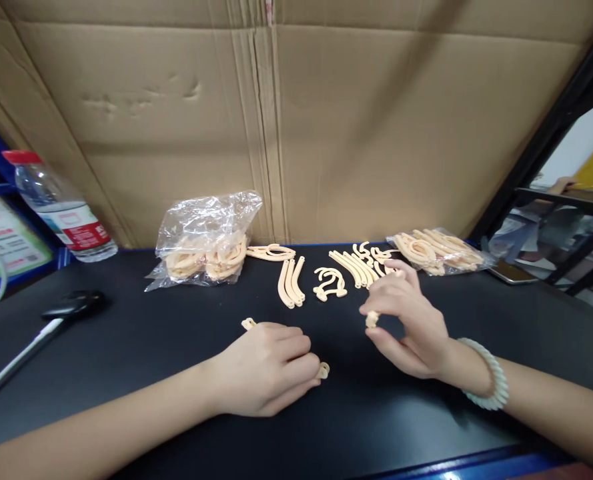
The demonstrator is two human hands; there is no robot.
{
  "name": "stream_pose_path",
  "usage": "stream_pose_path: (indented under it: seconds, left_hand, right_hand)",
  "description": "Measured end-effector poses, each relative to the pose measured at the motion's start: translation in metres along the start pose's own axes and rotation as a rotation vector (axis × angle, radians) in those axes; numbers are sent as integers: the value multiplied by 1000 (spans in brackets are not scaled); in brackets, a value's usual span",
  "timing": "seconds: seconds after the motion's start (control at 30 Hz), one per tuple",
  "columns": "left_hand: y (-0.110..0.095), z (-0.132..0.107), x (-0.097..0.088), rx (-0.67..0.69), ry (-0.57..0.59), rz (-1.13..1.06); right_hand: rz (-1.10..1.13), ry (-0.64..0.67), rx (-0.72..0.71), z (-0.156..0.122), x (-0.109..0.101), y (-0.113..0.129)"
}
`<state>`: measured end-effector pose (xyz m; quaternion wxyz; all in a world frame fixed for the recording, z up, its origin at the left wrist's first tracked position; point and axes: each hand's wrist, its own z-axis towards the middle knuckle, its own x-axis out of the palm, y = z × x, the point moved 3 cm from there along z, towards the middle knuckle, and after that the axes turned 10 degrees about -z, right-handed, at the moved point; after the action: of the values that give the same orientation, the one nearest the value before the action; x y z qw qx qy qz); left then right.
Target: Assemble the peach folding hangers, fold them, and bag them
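My left hand point(271, 368) is closed round a cream-coloured piece point(324, 370), low over the black tabletop. The rounded end shows beyond the fingertips and another cream bit pokes out behind the knuckles; the middle is hidden in the fist. Between thumb and fingertips, my right hand point(412, 321) pinches a small cream-coloured piece point(372, 319), apart from the left hand. Just behind the right hand lie several slim cream strips point(353, 270) and small curly pieces. Closer to the middle are curved strips point(290, 283) side by side and a group of hooked pieces point(330, 283).
A clear bag of cream parts point(203, 257) stands at the back left; another filled bag point(439, 252) lies back right beside a phone point(511, 272). At left are a bottle point(71, 213) and a black device point(73, 305) with a white cable. Cardboard point(376, 133) walls the back.
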<state>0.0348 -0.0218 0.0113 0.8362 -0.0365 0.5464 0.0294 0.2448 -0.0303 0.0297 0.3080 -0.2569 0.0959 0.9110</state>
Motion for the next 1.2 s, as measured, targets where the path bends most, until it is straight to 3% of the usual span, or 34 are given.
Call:
stream_pose_path:
  seconds: [0.2,0.33,0.47,0.63,0.77,0.9,1.03,1.2]
  left_hand:
    - [-1,0,0,12,9,19]
    - [-1,-1,0,3,15,23]
    - [-1,-1,1,-3,14,22]
    - [0,-1,1,-26,25,28]
    - [1,-2,2,-44,7,-11]
    - [2,-3,0,-85,-62,-70]
    - [5,-3,-3,-155,-114,90]
    - [28,-13,-5,-424,-109,339]
  right_hand:
    - [-238,-138,-46,-3,-8,-5]
    - [-204,-122,-34,-5,-7,-12]
    - [-200,9,-27,-3,-1,-12]
    - [-182,326,-47,-2,15,-13]
    - [-163,454,-30,-4,19,-13]
    - [-120,568,-120,-6,22,-11]
    - [-110,539,-164,-4,22,-11]
    - [-185,420,-149,-1,19,-12]
